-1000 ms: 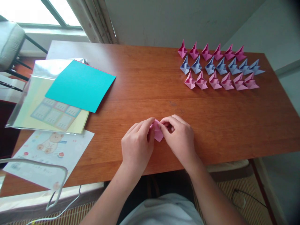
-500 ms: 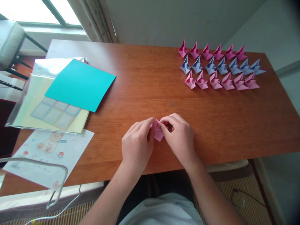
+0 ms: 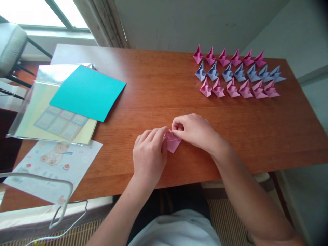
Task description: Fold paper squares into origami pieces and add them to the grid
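A small pink folded paper [image 3: 173,143] lies between my hands close to the table's front edge. My left hand [image 3: 151,147] pinches its left side, fingers curled over it. At the paper's top, my right hand [image 3: 191,131] is closed, thumb and forefinger pressed on the upper edge. Part of the paper is hidden behind the fingers. At the back right stand rows of folded paper figures: dark pink ones [image 3: 223,58] behind, blue ones [image 3: 227,72] in the middle and light pink ones [image 3: 232,89] in front.
On the left, a turquoise sheet of paper [image 3: 88,92] lies on a clear plastic packet with yellow paper [image 3: 33,116]. A bear-printed sheet [image 3: 55,171] lies nearer me, with a pale bent metal bar [image 3: 38,176] above it. The wooden table [image 3: 143,89] meets a wall behind.
My right hand has turned and swung up, its forearm now further right, and its fingertips have shifted to the paper's top. More of the pink paper's right side shows. My left hand has hardly moved.
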{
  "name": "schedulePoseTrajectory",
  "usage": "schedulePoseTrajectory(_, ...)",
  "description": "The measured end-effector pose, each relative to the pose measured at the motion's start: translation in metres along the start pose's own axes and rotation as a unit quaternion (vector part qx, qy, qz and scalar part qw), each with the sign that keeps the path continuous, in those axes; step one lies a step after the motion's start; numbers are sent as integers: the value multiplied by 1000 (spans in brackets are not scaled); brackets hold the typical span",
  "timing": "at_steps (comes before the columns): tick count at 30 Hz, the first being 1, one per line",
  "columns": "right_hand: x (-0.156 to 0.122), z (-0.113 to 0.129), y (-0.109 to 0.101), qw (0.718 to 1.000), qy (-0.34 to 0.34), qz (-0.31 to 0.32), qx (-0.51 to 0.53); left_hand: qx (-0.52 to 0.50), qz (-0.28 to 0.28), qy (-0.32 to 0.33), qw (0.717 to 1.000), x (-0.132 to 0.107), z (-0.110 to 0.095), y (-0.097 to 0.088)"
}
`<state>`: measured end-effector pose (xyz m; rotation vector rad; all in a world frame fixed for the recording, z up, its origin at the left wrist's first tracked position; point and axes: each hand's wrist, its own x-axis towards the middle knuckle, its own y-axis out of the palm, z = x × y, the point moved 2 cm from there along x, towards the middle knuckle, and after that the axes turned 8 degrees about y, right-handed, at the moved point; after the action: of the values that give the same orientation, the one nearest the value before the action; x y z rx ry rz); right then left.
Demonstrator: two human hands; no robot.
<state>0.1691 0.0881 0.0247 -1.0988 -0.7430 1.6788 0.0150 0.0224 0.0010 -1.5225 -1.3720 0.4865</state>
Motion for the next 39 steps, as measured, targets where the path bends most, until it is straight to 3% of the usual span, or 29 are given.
schedulePoseTrajectory(9,9,5,0,999,13,6,-46,15,8,5,1000,3,2,1)
schedulePoseTrajectory(15,9,8,-5,997,9,48,-64,50,-50,107,992,-20,-20,-3)
schedulePoseTrajectory(18,8,8,-6,997,14,46,-57,79,8,140,987,-36,-35,0)
schedulePoseTrajectory(22,5,7,-4,997,18,41,-56,120,75,120,983,-44,-44,6)
schedulePoseTrajectory(39,3,4,1,998,2,18,-54,130,175,124,968,-38,-46,15)
